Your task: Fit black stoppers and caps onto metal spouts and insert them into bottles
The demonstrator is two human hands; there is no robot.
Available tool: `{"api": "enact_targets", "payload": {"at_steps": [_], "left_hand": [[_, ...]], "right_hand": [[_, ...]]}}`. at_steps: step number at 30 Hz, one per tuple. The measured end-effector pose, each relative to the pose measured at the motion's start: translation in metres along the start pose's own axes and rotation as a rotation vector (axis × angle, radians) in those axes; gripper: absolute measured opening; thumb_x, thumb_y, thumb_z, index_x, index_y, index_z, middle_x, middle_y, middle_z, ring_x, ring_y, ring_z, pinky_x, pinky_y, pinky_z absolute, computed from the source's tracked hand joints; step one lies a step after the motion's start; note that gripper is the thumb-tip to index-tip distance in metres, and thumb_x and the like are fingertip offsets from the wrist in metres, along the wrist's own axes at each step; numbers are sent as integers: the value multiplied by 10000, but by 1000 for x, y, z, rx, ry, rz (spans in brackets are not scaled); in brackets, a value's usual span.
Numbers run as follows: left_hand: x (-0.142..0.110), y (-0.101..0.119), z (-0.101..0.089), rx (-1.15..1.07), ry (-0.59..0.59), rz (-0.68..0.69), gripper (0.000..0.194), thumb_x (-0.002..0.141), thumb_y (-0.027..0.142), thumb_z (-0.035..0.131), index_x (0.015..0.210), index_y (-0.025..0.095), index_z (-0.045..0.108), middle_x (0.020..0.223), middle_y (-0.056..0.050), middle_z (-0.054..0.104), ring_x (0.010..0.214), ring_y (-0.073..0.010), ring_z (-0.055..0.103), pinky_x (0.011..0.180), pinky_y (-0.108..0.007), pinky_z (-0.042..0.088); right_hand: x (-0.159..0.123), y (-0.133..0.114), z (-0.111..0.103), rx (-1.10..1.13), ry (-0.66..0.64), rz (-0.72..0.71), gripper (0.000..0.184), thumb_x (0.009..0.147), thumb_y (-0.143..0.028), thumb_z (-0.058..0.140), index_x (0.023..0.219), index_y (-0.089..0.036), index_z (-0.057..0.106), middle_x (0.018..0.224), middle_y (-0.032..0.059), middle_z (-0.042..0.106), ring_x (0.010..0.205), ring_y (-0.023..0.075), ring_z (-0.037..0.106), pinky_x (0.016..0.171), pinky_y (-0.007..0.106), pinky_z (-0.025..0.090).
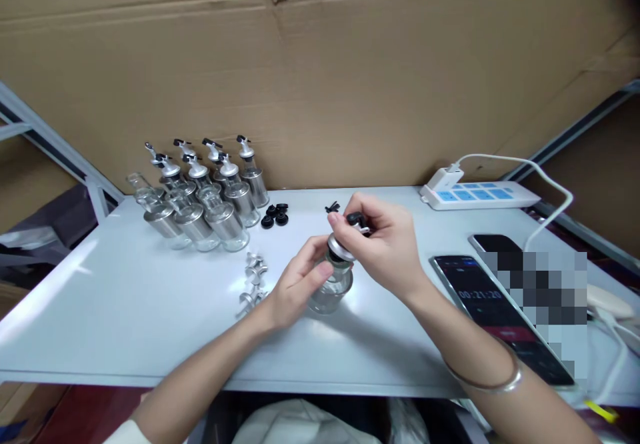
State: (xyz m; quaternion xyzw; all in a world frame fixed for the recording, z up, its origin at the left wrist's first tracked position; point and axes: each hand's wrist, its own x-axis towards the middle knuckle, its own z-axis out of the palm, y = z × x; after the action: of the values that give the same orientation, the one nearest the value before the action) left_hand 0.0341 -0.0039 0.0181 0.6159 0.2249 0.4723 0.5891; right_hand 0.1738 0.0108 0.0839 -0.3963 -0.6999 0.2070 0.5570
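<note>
A glass oil bottle (330, 292) with a metal band stands on the table in front of me. My left hand (300, 281) is wrapped round its neck. On the bottle's mouth sits a silver pour spout (340, 247) with a black flap, and my right hand (383, 244) grips it from above, thumb and fingers closed. Part of the spout is hidden behind the right fingers. Left of my hands lie several loose silver spout parts (256, 274). Black stoppers (275, 215) lie behind them, and small black pieces (332, 208) sit just behind the bottle.
Several bottles with spouts (243, 197) and a few without (225, 224) are grouped at the back left. A white power strip (480, 195) lies at the back right. A phone showing a timer (493, 311) is on the right. Cardboard (320, 97) walls the back.
</note>
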Motion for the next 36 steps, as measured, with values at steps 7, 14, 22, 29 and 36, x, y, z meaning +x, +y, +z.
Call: {"api": "enact_targets", "payload": {"at_steps": [7,14,22,29,36], "left_hand": [[1,3,0,26,-25,-18,471,902,494,521,1239,168,572,1183,-101,647,1104,-247,578,963,-341,429],[2,7,0,43,-36,-39,532,883,551,520,1213,147,624,1105,-106,673,1020,-254,600,923,-346,437],[2,5,-1,59,-36,-65,510,883,548,521,1190,156,634,1068,-89,668,1017,-239,585,919,-329,436],[2,6,-1,119,-45,-63,536,887,572,491,1177,140,621,1069,-93,658,1003,-233,583,908,-314,435],[0,3,-2,237,-37,-30,545,904,596,425,1120,128,602,1025,-93,649,942,-220,578,873,-314,448]], "right_hand": [[-1,7,-5,-52,-56,-85,270,749,-175,550,555,-203,366,467,-76,332,435,55,275,410,176,259],[1,8,-5,-100,-163,-186,291,700,-104,514,543,-211,294,480,-74,296,442,56,249,415,183,243],[1,9,-5,-144,-213,-337,282,680,-57,481,562,-211,277,514,-75,238,463,59,193,412,176,206],[-2,12,-4,-138,-185,-319,296,684,-71,480,558,-217,255,504,-75,248,454,60,211,415,176,219],[0,8,-3,-135,-211,-295,260,650,-73,460,559,-218,264,501,-78,240,457,67,187,406,183,198]]}}
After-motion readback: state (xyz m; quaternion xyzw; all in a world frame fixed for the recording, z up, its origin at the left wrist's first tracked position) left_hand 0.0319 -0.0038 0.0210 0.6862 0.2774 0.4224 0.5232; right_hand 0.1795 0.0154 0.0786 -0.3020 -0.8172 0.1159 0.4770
